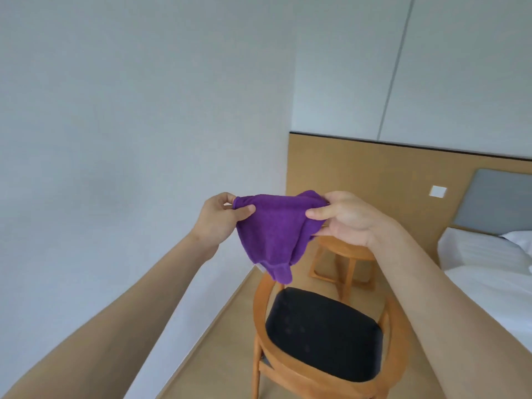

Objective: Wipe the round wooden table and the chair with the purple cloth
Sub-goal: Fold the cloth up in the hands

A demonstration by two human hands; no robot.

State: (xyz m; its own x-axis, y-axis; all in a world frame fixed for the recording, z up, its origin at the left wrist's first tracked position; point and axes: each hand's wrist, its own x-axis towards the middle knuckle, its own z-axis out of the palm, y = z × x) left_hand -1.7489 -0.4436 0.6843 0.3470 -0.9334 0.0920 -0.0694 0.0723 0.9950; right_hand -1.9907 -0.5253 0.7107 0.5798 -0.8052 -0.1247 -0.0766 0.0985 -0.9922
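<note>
I hold the purple cloth (273,228) up in the air in front of me. My left hand (220,218) pinches its left top corner and my right hand (348,218) pinches its right top corner, so the cloth hangs down between them. Below the cloth stands the wooden chair (260,309) with a curved back rail and a black padded seat. Beyond the chair, partly hidden by my right hand and forearm, is the round wooden table (342,250) on crossed legs.
A white wall runs along the left. A wooden panel with a white switch (437,191) backs the corner. A bed (489,272) with white linen and a grey headboard lies to the right. Light wooden floor (227,349) runs between wall and chair.
</note>
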